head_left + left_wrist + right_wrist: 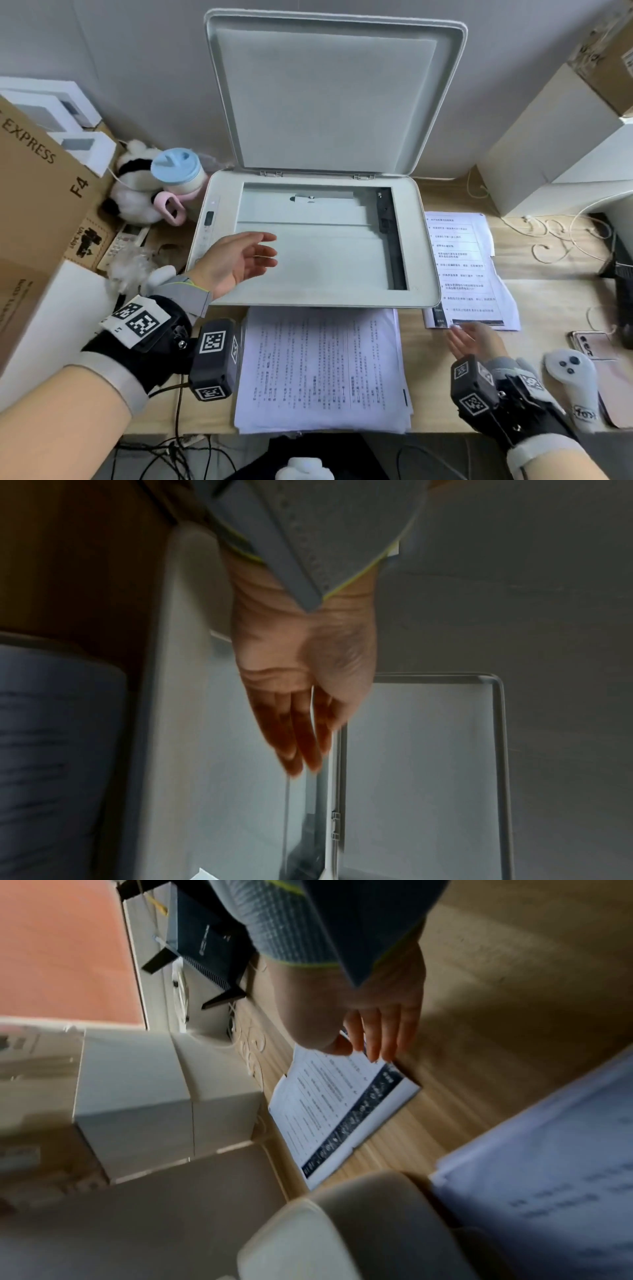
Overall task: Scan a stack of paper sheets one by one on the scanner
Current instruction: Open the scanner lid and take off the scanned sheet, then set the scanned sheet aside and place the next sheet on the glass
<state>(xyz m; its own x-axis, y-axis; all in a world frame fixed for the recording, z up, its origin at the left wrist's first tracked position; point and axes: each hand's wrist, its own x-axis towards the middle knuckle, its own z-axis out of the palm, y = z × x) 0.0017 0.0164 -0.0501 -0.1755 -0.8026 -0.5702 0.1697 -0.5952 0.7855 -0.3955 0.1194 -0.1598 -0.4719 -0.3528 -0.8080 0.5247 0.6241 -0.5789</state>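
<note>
A white flatbed scanner (pixel 424 260) stands mid-desk with its lid (pixel 329 92) raised upright and the glass (pixel 325 260) bare. My left hand (pixel 239 262) hovers open, palm up, over the glass's left side, holding nothing; the left wrist view shows its fingers (pixel 294 739) straight. A stack of printed sheets (pixel 322 370) lies in front of the scanner. A second pile of printed sheets (pixel 466 270) lies to the scanner's right. My right hand (pixel 474 341) is open at that pile's near edge, its fingertips (pixel 377 1047) at the sheets (pixel 335 1104).
Left of the scanner are a cardboard box (pixel 37 192), a plush toy (pixel 137 185) and a blue-lidded cup (pixel 178 171). White boxes (pixel 555 154) and loose cords (pixel 561 236) sit at the back right. A white controller (pixel 575 383) and a pink phone (pixel 592 342) lie near my right wrist.
</note>
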